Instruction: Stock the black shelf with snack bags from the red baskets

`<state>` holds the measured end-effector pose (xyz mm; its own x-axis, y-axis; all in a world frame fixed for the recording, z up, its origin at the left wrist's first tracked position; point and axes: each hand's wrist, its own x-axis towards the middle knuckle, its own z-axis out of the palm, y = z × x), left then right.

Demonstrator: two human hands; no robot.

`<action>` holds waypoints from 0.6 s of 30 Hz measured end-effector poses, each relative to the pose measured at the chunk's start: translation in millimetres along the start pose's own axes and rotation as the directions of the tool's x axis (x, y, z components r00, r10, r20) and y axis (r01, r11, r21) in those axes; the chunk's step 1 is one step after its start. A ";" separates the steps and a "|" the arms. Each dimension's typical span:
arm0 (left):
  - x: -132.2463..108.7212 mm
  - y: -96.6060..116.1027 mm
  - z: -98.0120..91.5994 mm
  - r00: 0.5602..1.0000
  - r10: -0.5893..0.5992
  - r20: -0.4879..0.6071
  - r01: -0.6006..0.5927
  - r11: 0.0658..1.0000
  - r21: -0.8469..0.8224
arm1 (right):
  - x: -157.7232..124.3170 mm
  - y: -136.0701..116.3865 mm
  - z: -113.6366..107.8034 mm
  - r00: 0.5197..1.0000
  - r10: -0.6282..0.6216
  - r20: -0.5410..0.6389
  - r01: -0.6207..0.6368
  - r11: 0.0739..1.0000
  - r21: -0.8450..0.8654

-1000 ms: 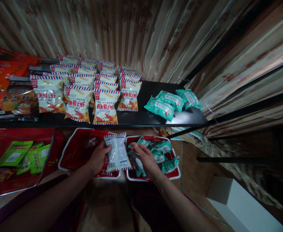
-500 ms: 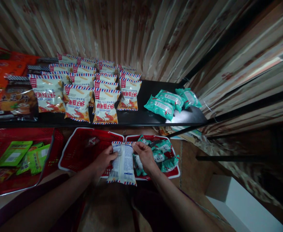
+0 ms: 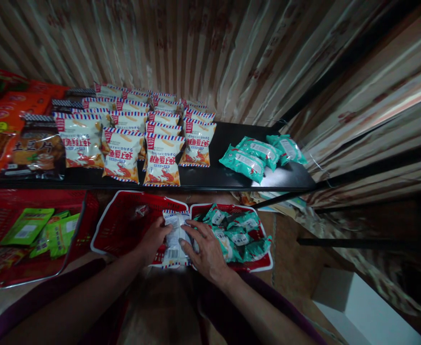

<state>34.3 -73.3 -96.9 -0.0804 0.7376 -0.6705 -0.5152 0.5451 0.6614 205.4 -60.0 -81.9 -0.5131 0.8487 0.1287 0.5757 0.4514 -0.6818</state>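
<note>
Low in front of me, a snack bag [image 3: 174, 244] with a red-and-blue striped edge hangs with its printed back side towards me. My left hand [image 3: 154, 242] grips its left edge, thumb on the near face. Spread fingers of my right hand [image 3: 208, 251] rest on the bag's right part, covering some of it. Behind the bag is a red basket [image 3: 106, 230] with a small dark packet [image 3: 142, 210] inside. Another red basket [image 3: 267, 263], beside my right hand, holds several teal bags [image 3: 239, 238].
A black shelf [image 3: 206, 178] crosses ahead, bearing rows of upright striped snack bags [image 3: 163, 160], teal bags [image 3: 248, 160] lying flat, and brown and orange packs [image 3: 38, 148]. Green packets [image 3: 28, 227] lie in a left red basket [image 3: 16, 278]. A white box [image 3: 361, 306] stands right.
My right hand has let go of the bag's top corner and moved down onto its face, fingers spread. The left hand keeps its grip. The view has shifted slightly.
</note>
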 end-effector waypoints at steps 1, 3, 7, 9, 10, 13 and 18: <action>-0.7 1.0 0.5 1.000 -0.005 0.004 0.005 1.000 0.017 | -1.0 -0.2 1.2 1.000 0.001 0.009 -0.001 1.000 -0.016; -1.3 2.7 1.2 0.999 -0.022 0.024 0.021 0.998 0.059 | -1.9 -0.3 2.3 1.000 0.007 0.030 -0.006 0.999 -0.035; -0.4 4.4 2.0 0.999 -0.037 0.012 0.035 0.995 0.092 | -1.3 -1.1 1.3 0.996 0.046 0.078 -0.044 0.999 -0.023; -0.7 5.5 2.9 0.999 -0.032 0.009 0.031 0.993 0.110 | -0.3 -1.9 0.3 0.988 0.098 0.120 -0.101 0.995 0.014; -1.4 6.3 3.5 1.000 -0.024 0.006 0.023 0.993 0.115 | 0.5 -2.2 -0.3 0.981 0.140 0.137 -0.148 0.988 0.043; -4.0 9.3 5.3 1.000 0.005 0.023 -0.007 0.995 0.102 | 4.1 -2.4 -3.5 0.931 0.310 0.195 -0.348 0.913 0.213; 0.6 6.3 5.8 0.996 0.050 0.075 -0.064 0.980 0.191 | 7.0 -1.3 -6.8 0.784 0.447 0.431 -0.619 0.506 0.601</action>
<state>36.0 -67.2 -91.2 -0.0420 0.7918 -0.6093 -0.3367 0.5629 0.7548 205.4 -52.7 -75.2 -0.4196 0.7481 -0.5140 0.2258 -0.4624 -0.8574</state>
